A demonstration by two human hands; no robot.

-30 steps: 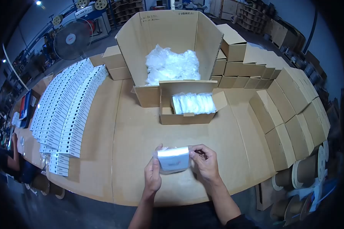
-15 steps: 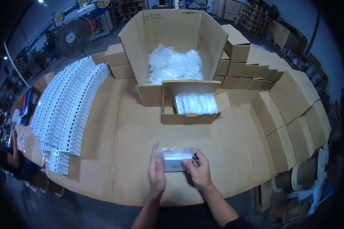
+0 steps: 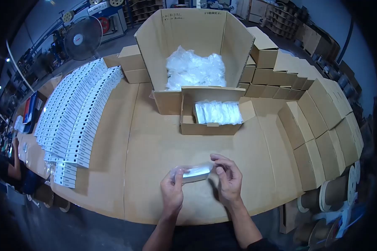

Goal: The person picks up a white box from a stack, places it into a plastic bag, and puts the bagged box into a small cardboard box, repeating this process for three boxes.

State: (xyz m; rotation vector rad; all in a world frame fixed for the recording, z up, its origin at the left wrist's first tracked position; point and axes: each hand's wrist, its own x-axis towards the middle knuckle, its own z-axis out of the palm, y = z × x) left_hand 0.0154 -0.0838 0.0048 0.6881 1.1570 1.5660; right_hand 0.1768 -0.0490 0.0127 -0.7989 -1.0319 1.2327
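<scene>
Near the table's front edge, my left hand (image 3: 173, 190) grips a small white box in a clear plastic bag (image 3: 196, 173) by its left end, thumb on top. Just off the right end of this bagged box is my right hand (image 3: 229, 178), its fingers apart and curved, with nothing in them. Beyond the hands stands an open small carton (image 3: 209, 129), holding a row of bagged packs (image 3: 218, 113) on their edges. Behind it, a large open carton (image 3: 192, 33) contains a heap of clear plastic bags (image 3: 194, 69).
Stacked white boxes (image 3: 77, 113) with printed labels cover the table's left side. Brown cartons (image 3: 322, 125) are piled along the right and back right. A co-worker (image 3: 12, 167) is at the far left. A fan (image 3: 78, 39) stands at the back left.
My right hand has let go of the bagged box and moved right, its fingers spreading. The box now tilts in my left hand, which has shifted its thumb onto it. The view has shifted slightly.
</scene>
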